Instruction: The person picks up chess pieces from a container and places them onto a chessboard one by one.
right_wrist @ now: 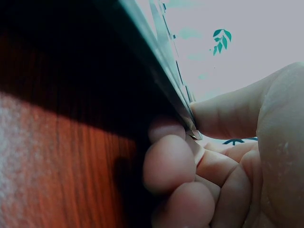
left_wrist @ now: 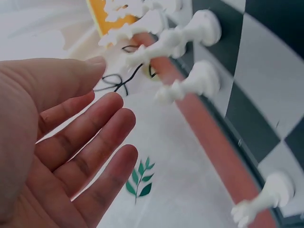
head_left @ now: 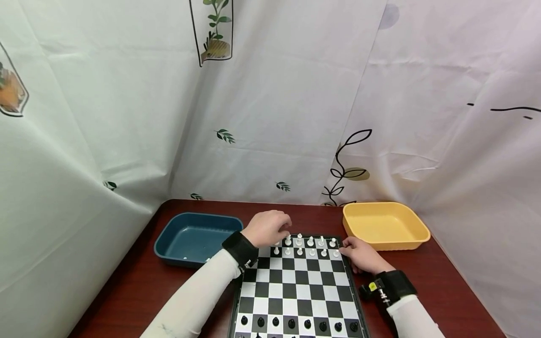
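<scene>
A black-and-white chess board (head_left: 296, 291) lies on the dark red table. White pieces (head_left: 310, 241) stand in its two far rows and black pieces (head_left: 291, 323) in the near rows. My left hand (head_left: 270, 228) hovers over the board's far left corner. In the left wrist view the left hand (left_wrist: 71, 156) shows a bare palm with relaxed fingers, holding nothing, and white pieces (left_wrist: 190, 33) stand close by. My right hand (head_left: 359, 256) grips the board's right edge near the far corner. The right wrist view shows that hand (right_wrist: 183, 126) with its thumb on top of the board edge (right_wrist: 142, 71) and its fingers curled underneath.
A blue tray (head_left: 190, 239) sits left of the board with a couple of small white bits near its front wall. A yellow tray (head_left: 384, 225) stands at the back right. White printed curtains wall in the table (head_left: 422, 281) on three sides.
</scene>
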`<state>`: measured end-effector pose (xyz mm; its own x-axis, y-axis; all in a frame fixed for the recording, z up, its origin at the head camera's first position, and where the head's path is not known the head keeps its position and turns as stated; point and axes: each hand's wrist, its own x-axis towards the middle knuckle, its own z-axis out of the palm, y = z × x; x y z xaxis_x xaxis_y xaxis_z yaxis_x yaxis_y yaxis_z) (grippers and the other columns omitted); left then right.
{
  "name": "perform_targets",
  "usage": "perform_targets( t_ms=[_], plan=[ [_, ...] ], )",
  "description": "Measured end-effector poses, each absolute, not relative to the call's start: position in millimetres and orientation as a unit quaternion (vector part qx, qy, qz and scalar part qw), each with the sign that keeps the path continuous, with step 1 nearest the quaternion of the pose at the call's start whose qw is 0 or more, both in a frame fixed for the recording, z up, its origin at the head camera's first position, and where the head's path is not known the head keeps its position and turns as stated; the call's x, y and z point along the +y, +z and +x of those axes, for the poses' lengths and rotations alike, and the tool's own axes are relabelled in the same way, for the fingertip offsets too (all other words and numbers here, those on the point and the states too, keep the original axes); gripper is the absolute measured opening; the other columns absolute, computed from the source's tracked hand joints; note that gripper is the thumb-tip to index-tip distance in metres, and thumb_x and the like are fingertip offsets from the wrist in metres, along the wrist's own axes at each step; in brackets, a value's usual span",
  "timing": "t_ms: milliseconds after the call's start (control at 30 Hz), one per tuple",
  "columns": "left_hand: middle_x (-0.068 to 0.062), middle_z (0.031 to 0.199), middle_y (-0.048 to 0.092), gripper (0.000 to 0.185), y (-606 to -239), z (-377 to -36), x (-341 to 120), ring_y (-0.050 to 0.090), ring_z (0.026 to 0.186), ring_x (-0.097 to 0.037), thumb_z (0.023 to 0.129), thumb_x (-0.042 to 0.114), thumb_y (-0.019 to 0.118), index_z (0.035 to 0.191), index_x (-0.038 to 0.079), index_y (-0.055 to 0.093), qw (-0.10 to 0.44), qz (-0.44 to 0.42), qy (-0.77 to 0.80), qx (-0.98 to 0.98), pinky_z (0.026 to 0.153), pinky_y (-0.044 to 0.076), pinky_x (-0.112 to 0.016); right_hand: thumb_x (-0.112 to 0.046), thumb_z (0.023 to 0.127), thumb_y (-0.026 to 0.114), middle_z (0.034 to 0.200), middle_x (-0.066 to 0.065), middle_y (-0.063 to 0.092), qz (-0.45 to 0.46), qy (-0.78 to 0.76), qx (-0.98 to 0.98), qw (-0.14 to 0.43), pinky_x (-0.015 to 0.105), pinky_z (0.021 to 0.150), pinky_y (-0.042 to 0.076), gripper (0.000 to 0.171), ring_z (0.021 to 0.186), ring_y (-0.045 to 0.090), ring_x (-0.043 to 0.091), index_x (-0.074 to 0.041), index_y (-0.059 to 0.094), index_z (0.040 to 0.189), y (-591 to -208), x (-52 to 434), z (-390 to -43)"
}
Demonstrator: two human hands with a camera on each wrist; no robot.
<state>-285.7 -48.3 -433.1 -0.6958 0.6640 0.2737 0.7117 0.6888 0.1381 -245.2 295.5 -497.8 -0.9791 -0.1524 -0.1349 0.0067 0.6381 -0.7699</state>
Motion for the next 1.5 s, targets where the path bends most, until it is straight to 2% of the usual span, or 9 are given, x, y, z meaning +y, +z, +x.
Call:
perform_targets(
  t_ms=[267, 500, 733, 1100, 1500],
  plan=[
    [0.004, 0.100, 0.077, 0.015, -416, -278, -71, 0.071, 0.086, -0.012, 0.105, 0.028, 0.080, 0.115, 0.017, 0.082, 0.146, -0.299, -0.152, -0.931, 0.072, 0.057, -0.032, -0.017, 0.108, 0.066, 0.061, 0.008, 0.057, -0.037, -0.425, 0.899, 0.095, 0.038, 0.049, 0.047, 0.016, 0.047, 0.057, 0.024, -0.002, 0.061, 0.112, -499, 297, -244],
    [0.004, 0.099, 0.077, 0.011, -411, -274, -98, 0.068, 0.078, -0.011, 0.104, 0.026, 0.081, 0.112, 0.018, 0.082, 0.175, -0.255, -0.167, -0.936, 0.066, 0.055, -0.033, -0.018, 0.108, 0.065, 0.062, 0.008, 0.058, -0.030, -0.422, 0.900, 0.101, 0.037, 0.049, 0.047, 0.016, 0.048, 0.058, 0.024, -0.003, 0.062, 0.113, -501, 298, -244],
    [0.001, 0.101, 0.079, 0.020, -410, -271, -123, 0.070, 0.081, -0.014, 0.105, 0.026, 0.080, 0.119, 0.012, 0.081, 0.167, -0.222, -0.179, -0.944, 0.067, 0.056, -0.033, -0.018, 0.108, 0.066, 0.061, 0.008, 0.057, -0.031, -0.424, 0.899, 0.102, 0.037, 0.049, 0.047, 0.016, 0.047, 0.058, 0.024, -0.003, 0.061, 0.112, -501, 300, -244],
    [-0.004, 0.103, 0.080, 0.018, -413, -265, -163, 0.073, 0.085, -0.017, 0.103, 0.024, 0.082, 0.115, 0.011, 0.081, 0.163, -0.191, -0.191, -0.949, 0.068, 0.059, -0.037, -0.017, 0.109, 0.064, 0.061, 0.008, 0.058, -0.031, -0.420, 0.901, 0.101, 0.037, 0.049, 0.048, 0.015, 0.047, 0.058, 0.023, -0.003, 0.063, 0.113, -501, 298, -247],
    [-0.007, 0.103, 0.081, 0.024, -413, -266, -204, 0.075, 0.089, -0.023, 0.103, 0.022, 0.082, 0.120, 0.007, 0.081, 0.156, -0.150, -0.207, -0.954, 0.069, 0.061, -0.041, -0.016, 0.109, 0.064, 0.061, 0.008, 0.058, -0.036, -0.423, 0.900, 0.101, 0.038, 0.049, 0.048, 0.013, 0.047, 0.058, 0.024, -0.003, 0.062, 0.110, -503, 299, -251]
  ],
)
